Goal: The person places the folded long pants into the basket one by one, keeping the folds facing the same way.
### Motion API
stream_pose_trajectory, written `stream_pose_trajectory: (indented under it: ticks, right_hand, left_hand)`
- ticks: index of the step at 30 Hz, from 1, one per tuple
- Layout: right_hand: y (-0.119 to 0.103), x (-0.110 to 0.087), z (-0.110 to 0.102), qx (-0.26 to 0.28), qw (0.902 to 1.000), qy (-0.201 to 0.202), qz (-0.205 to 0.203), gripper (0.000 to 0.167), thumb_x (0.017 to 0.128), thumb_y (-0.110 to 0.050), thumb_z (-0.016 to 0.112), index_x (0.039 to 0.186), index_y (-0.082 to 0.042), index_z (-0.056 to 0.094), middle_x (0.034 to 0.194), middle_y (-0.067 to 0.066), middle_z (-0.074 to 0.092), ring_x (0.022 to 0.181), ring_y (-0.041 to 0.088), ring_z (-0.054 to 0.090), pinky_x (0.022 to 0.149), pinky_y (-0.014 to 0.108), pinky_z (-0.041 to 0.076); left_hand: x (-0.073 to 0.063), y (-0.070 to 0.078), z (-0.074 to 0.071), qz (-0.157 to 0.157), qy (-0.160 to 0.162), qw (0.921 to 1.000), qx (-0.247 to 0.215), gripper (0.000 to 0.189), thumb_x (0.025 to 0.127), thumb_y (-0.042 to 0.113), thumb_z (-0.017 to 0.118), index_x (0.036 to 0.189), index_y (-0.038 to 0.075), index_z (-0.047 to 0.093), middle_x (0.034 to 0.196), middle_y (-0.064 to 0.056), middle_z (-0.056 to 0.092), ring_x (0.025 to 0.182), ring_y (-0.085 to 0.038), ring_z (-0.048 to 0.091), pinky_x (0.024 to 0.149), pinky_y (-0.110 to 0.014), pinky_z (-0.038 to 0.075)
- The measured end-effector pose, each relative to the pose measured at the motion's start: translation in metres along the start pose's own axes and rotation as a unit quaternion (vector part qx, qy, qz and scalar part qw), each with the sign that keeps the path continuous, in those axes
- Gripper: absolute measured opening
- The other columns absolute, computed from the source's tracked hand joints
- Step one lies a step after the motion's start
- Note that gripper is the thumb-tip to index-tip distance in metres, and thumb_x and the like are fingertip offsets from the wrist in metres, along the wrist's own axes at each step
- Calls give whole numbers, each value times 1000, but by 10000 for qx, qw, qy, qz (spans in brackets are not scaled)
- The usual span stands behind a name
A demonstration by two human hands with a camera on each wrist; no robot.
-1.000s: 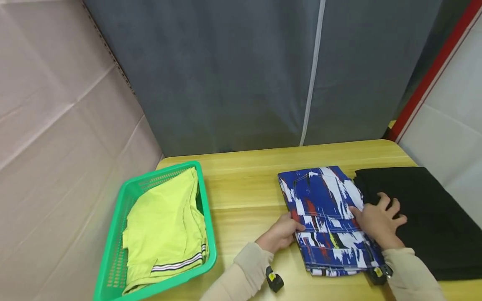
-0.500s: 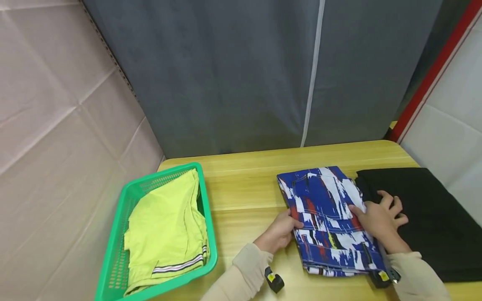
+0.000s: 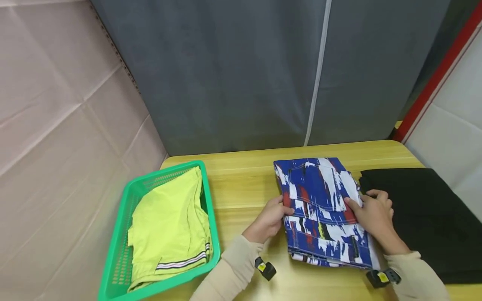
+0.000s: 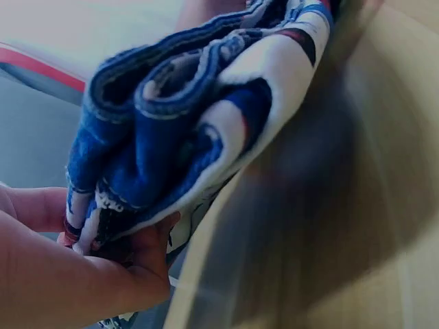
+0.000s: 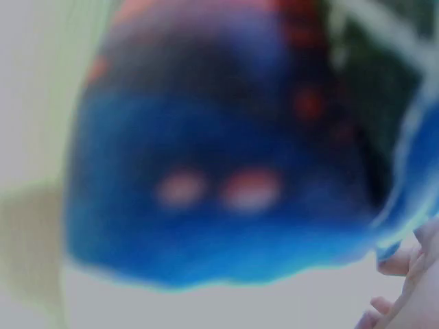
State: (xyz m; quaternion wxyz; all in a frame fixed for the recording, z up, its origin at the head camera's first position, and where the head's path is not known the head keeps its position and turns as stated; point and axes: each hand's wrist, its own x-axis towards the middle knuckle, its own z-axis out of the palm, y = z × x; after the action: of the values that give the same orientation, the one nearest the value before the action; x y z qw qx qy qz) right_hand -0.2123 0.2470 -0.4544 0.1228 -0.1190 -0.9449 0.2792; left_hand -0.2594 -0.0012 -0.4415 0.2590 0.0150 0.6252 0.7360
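Note:
A folded pair of blue, white and red patterned pants (image 3: 316, 217) is held between both hands at the right of centre in the head view. My left hand (image 3: 268, 220) grips its left edge, thumb on top and fingers beneath. On the opposite edge my right hand (image 3: 376, 215) holds it the same way. In the left wrist view, stacked fabric layers of the pants (image 4: 171, 130) show tilted above the table, with the left hand (image 4: 75, 274) pinching one side. Blurred patterned cloth of the pants (image 5: 206, 144) fills most of the right wrist view.
Right of the pants lies a folded black cloth (image 3: 433, 221). At the left, a green plastic basket (image 3: 211, 209) contains a folded yellow-green garment (image 3: 169, 221) with a striped band. The wooden table (image 3: 241, 188) ends at a grey curtain (image 3: 226, 83).
The pants have risen off the table and shifted slightly left with both hands. The right hand's fingers, spread over the black cloth before, now curl round the pants' right edge.

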Motion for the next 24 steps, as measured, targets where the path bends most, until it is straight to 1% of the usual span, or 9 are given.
stream_pose_trajectory:
  ticks: [1,3,5,7,8,10,14,18,24]
  right_hand:
    - [-2,1,-1,73,9999,-88,-11,58,98,-31,54,114,26,52,121,38,33,111,53,29,88,64,27]
    - [-6,1,-3,219,9994,-276,-9,58,99,-34,52,112,22,55,112,36,43,102,47,42,82,56,39]
    - [-10,2,-4,350,9981,-503,53,57,100,-39,49,108,17,57,97,30,53,85,37,53,68,46,46]
    - [-14,3,-6,470,9960,-743,146,60,100,-44,46,107,14,57,82,22,58,69,28,56,57,36,45]
    - [-16,3,-6,500,9952,-822,154,60,100,-46,45,106,13,57,75,17,58,63,22,55,53,31,41]
    - [-20,3,-7,584,9934,-972,154,63,100,-49,44,108,12,57,71,12,59,60,18,54,51,28,40]
    - [-28,2,-8,776,9898,-1190,110,66,99,-52,43,108,11,58,71,9,60,59,16,56,50,27,42]
    - [-37,0,-8,1126,9820,-1514,125,66,99,-53,42,113,10,57,73,8,64,60,16,60,51,27,48]
    - [-52,-3,-8,1664,9669,-1929,165,65,102,-47,40,127,12,50,88,12,70,70,14,63,58,26,51]
  left_hand:
    - [-2,2,-2,4,9,10000,-46,57,82,-12,50,138,-5,45,122,-24,63,102,-23,64,95,-38,52]
    - [-6,7,-5,19,-8,9999,-138,57,83,-12,50,139,-4,45,123,-25,62,103,-24,64,95,-39,52]
    - [-12,11,-7,58,-25,9997,-231,57,83,-11,50,139,-3,45,123,-24,62,103,-24,64,94,-39,53]
    - [-17,14,-9,102,-57,9993,-349,56,84,-11,50,139,-3,46,124,-24,62,102,-23,64,93,-38,53]
    - [-20,16,-10,139,-80,9991,-395,55,84,-10,50,139,-3,45,124,-24,62,101,-22,64,93,-37,53]
    - [-26,20,-13,255,-108,9986,-452,54,85,-10,50,138,-3,46,125,-25,61,99,-20,64,90,-34,54]
    - [-39,28,-18,472,-196,9976,-458,52,87,-7,51,139,-4,44,126,-26,60,96,-16,63,86,-28,53]
    - [-51,35,-26,588,-308,9971,-379,51,89,-4,52,140,-3,44,126,-24,61,93,-12,63,84,-24,52]
    - [-70,45,-40,745,-414,9961,-242,55,91,-2,52,144,-4,38,124,-26,62,89,-8,65,84,-24,51]
